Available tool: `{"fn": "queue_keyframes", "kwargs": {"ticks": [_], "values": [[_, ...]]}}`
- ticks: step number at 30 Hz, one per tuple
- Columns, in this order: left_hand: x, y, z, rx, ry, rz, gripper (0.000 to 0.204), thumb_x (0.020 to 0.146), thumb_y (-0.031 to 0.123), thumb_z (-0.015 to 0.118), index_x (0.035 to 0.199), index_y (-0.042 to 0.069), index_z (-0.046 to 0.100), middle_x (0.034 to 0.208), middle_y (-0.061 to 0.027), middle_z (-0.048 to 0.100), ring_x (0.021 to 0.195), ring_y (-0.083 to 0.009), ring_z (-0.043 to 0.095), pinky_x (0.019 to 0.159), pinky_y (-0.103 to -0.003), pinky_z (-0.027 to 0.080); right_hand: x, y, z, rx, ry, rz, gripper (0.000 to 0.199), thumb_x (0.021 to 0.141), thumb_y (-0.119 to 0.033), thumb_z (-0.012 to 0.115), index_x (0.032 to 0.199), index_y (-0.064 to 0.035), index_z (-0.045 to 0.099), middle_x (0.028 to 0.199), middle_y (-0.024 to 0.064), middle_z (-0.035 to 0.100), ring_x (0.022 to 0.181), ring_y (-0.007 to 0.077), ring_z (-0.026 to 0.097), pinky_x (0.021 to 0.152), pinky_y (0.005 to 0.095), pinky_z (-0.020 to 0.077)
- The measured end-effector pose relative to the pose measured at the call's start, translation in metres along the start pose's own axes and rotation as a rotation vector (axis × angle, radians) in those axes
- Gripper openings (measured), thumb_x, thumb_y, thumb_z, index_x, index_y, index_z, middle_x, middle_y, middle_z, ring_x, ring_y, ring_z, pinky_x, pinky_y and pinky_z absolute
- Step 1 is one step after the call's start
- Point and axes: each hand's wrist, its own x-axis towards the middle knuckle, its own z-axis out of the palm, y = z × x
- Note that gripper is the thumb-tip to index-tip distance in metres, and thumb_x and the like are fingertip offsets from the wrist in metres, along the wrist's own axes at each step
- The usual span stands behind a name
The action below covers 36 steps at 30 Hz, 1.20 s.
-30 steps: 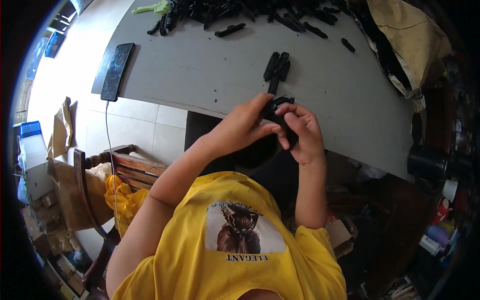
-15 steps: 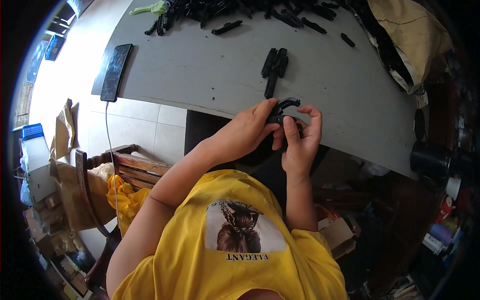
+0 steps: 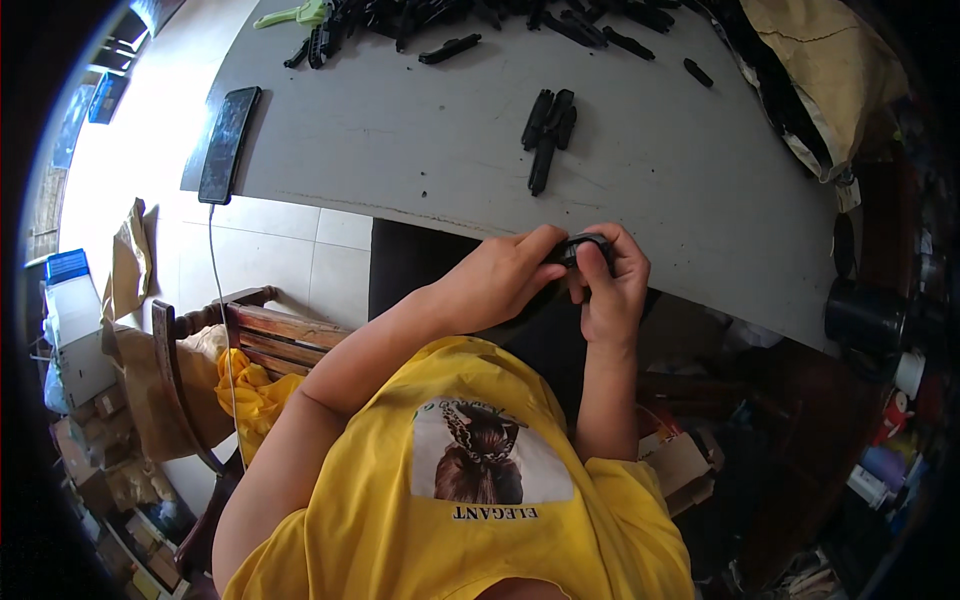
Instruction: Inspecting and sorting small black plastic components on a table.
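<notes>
Just off the near edge of the grey table point(image 3: 340, 150), my left hand point(image 3: 505, 275) and my right hand point(image 3: 618, 285) meet around a small curved black plastic part point(image 3: 584, 243). My left thumb and fingers pinch its left end. My right thumb presses on it while the right fingers wrap its far side. Fingers cover most of the part, so its full shape is hidden. Straight ahead on the table lies a small cluster of similar black plastic pieces point(image 3: 546, 135), apart from both hands.
A heap of black plastic pieces point(image 3: 450, 47) spreads along the far side, with a light green tool point(image 3: 292, 15) beside it. A phone point(image 3: 228, 145) on a white cable point(image 3: 219, 270) lies at left. A brown paper sack point(image 3: 820, 70) stands far right; a wooden chair point(image 3: 285, 328) is at left.
Both hands have shifted slightly right and nearer. The curved piece that stuck up between them is now folded down within the fingers, and my right fingers have closed over it.
</notes>
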Motion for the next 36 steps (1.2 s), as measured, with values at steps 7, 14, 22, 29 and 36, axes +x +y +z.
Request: {"fn": "queue_keyframes", "kwargs": {"ticks": [7,14,22,29,36], "values": [[0.035,-0.013,-0.015,0.315,0.202,0.048,0.027,0.086,0.011,0.051,0.113,0.008,0.054,0.099,-0.0138,0.058,0.085,-0.0353,0.057,0.071,-0.040,0.047,0.046,-0.004,-0.009,-0.025,0.159,-0.147,0.005,0.083,-0.006,0.060,0.083,-0.0019,0.058,0.086,0.0023,0.056,0.061,0.0096,0.054,0.053,0.0236,0.0445],[0.044,-0.040,-0.027,0.830,0.179,0.182,0.025,0.075,0.008,0.056,0.100,0.008,0.057,0.099,-0.0054,0.051,0.087,-0.0231,0.054,0.071,-0.032,0.048,0.118,-0.013,-0.003,-1.438,-0.024,-0.509,0.029,0.075,-0.003,0.063,0.100,-0.0165,0.062,0.106,0.0032,0.056,0.085,0.0272,0.060,0.070,0.0351,0.0496],[0.027,-0.048,-0.033,0.861,0.360,-0.018,0.022,0.076,0.005,0.056,0.098,0.004,0.053,0.095,-0.0094,0.053,0.089,-0.0260,0.054,0.069,-0.034,0.048,0.117,-0.013,-0.001,-1.615,-0.083,-0.413,0.033,0.075,-0.009,0.069,0.105,-0.0159,0.057,0.100,0.0031,0.055,0.084,0.0261,0.061,0.069,0.0365,0.0499],[0.016,-0.039,-0.045,0.560,0.390,-0.058,0.027,0.078,0.010,0.064,0.102,0.004,0.054,0.091,-0.0114,0.055,0.088,-0.0286,0.057,0.067,-0.035,0.048,0.113,-0.017,-0.006,-1.666,-0.088,-0.373,0.027,0.075,-0.010,0.068,0.098,-0.0089,0.054,0.094,0.0047,0.056,0.080,0.0273,0.060,0.066,0.0358,0.0494],[0.012,-0.022,-0.038,-0.002,0.352,-0.183,0.035,0.085,0.022,0.063,0.108,0.001,0.046,0.081,-0.0211,0.060,0.073,-0.0390,0.059,0.066,-0.040,0.047,0.058,-0.030,0.005,-1.069,-0.382,-0.189,0.023,0.073,-0.005,0.068,0.091,-0.0017,0.053,0.076,0.0074,0.059,0.066,0.0183,0.058,0.063,0.0305,0.0467]]}}
